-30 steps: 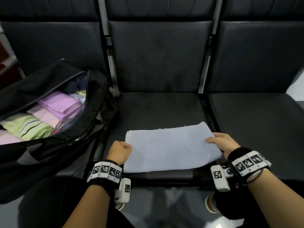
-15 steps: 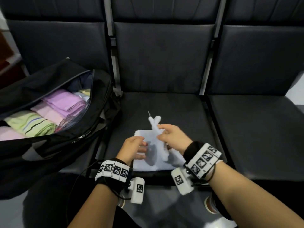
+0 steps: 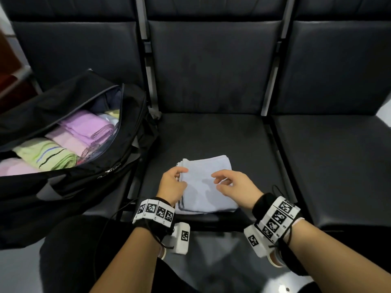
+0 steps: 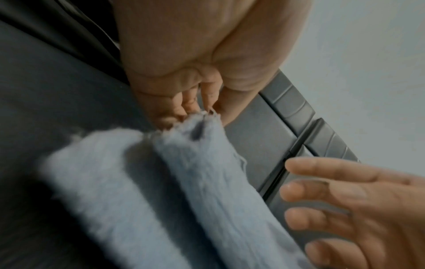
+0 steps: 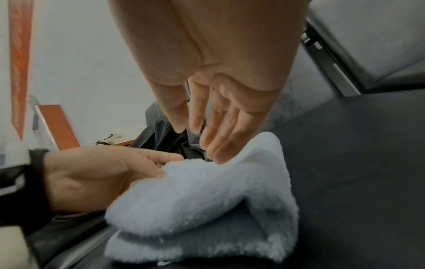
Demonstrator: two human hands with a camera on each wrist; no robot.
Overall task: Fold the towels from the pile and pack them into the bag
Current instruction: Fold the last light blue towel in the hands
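A pale blue towel (image 3: 206,182) lies folded into a small square on the middle seat (image 3: 211,136). My left hand (image 3: 174,182) pinches its left edge, thumb and fingers closed on the towel (image 4: 202,125) corner layers. My right hand (image 3: 230,182) hovers just above the towel (image 5: 207,191) with its fingers (image 5: 220,138) straight and spread, holding nothing. The black bag (image 3: 69,187) stands open on the left seat, with folded pink, purple and green towels (image 3: 63,144) inside.
Dark padded seat backs rise behind. The right seat (image 3: 334,161) lies beyond a metal divider. My dark-clothed knees sit below the seat's front edge.
The long towel was folded over from right to left into a square. My right hand let go of the fabric and now hovers open; the left keeps hold of the left edge.
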